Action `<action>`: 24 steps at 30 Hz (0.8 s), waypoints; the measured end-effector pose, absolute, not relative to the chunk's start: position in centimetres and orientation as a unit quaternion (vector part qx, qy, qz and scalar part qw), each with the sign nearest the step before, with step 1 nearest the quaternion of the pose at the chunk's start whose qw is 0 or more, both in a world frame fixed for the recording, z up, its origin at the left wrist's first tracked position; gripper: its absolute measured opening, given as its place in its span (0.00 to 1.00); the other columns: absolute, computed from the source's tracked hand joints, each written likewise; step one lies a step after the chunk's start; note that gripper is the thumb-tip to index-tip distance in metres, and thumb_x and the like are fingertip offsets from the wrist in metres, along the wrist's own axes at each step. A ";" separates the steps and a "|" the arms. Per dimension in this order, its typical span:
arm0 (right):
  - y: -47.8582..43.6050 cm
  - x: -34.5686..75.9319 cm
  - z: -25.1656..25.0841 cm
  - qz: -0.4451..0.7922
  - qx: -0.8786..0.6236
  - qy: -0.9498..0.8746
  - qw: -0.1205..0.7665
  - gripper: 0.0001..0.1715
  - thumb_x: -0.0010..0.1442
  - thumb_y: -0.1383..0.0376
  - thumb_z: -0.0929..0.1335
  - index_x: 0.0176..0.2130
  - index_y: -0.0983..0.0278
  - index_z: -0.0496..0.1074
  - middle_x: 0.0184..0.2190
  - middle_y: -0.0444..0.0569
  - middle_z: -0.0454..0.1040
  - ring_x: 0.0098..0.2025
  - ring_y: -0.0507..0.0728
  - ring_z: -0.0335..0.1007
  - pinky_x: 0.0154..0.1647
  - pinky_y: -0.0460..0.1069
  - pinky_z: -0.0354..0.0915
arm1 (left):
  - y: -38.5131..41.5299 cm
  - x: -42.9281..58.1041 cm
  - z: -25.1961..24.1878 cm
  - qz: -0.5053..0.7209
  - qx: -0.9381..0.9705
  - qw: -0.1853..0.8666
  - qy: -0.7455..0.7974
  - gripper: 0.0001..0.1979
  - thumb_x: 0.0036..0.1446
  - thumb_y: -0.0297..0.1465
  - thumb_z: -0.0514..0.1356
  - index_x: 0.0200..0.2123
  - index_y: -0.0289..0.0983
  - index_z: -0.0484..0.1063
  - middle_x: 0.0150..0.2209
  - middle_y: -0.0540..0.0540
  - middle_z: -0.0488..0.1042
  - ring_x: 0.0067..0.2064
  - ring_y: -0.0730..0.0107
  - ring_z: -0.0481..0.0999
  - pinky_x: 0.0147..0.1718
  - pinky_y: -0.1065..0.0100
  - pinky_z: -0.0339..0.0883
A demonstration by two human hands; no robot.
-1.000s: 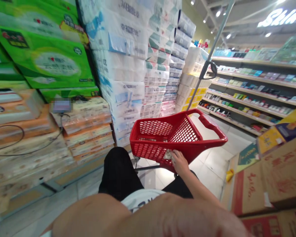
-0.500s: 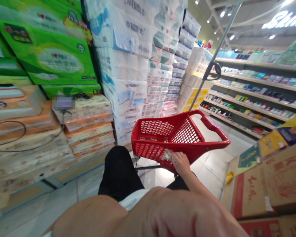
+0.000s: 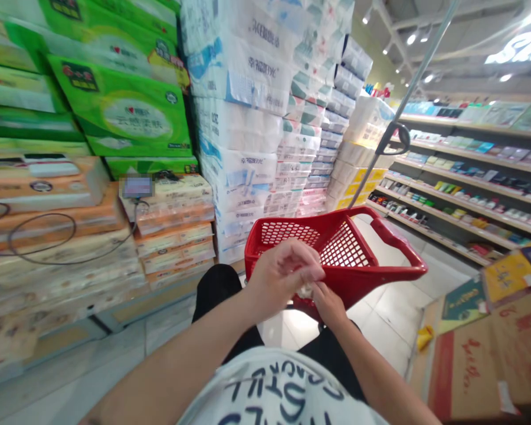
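Note:
My right hand (image 3: 330,304) is closed on a small crumpled whitish packet (image 3: 306,290), which shows only partly between my hands. My left hand (image 3: 285,274) is right against it, thumb and fingertips pinched together; what they grip, if anything, is hidden. Both hands are over the near side of a red plastic shopping cart (image 3: 393,273), in front of my body. Through its mesh walls the cart's basket shows, partly covered by my left hand.
Tall stacks of wrapped toilet paper (image 3: 252,124) stand behind the cart. Green tissue packs (image 3: 133,112) and orange tissue packs (image 3: 177,242) are piled at left, with a cable on them. Cardboard boxes (image 3: 464,366) stand at right. Shelves of small goods (image 3: 469,171) are farther back.
My left arm has come down from close to the camera, and its hand is now beside my right hand at the packet. The view has shifted a little to the left.

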State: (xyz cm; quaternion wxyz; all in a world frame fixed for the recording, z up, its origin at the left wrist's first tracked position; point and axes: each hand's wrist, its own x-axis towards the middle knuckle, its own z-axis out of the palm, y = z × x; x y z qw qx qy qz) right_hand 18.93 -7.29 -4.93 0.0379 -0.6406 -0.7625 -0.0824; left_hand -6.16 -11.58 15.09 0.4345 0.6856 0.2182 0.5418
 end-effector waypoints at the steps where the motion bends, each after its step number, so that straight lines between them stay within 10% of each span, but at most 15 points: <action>1: -7.2 18.7 -4.8 -0.081 -0.632 -0.770 0.032 0.28 0.64 0.65 0.60 0.63 0.57 0.62 0.59 0.54 0.66 0.49 0.58 0.71 0.49 0.49 0.68 | -8.9 -6.2 13.4 0.555 0.691 0.369 0.280 0.14 0.57 0.47 0.58 0.34 0.42 0.71 0.34 0.47 0.76 0.37 0.66 0.75 0.40 0.62 0.70; 9: -5.5 16.9 -4.6 -0.089 -0.585 -0.806 0.013 0.27 0.66 0.68 0.57 0.62 0.60 0.62 0.60 0.56 0.64 0.52 0.59 0.69 0.46 0.49 0.69 | 2.8 -9.9 -2.0 0.325 0.784 0.055 0.526 0.15 0.66 0.34 0.47 0.45 0.42 0.72 0.45 0.46 0.77 0.50 0.61 0.72 0.56 0.54 0.56; 24: -2.0 9.1 -3.0 -0.078 -0.503 -0.861 -0.018 0.20 0.66 0.69 0.58 0.55 0.63 0.65 0.51 0.57 0.67 0.46 0.59 0.70 0.43 0.52 0.71 | 4.8 -10.6 -2.8 0.286 0.806 0.083 0.512 0.18 0.67 0.36 0.45 0.43 0.42 0.75 0.42 0.48 0.79 0.45 0.63 0.72 0.51 0.60 0.58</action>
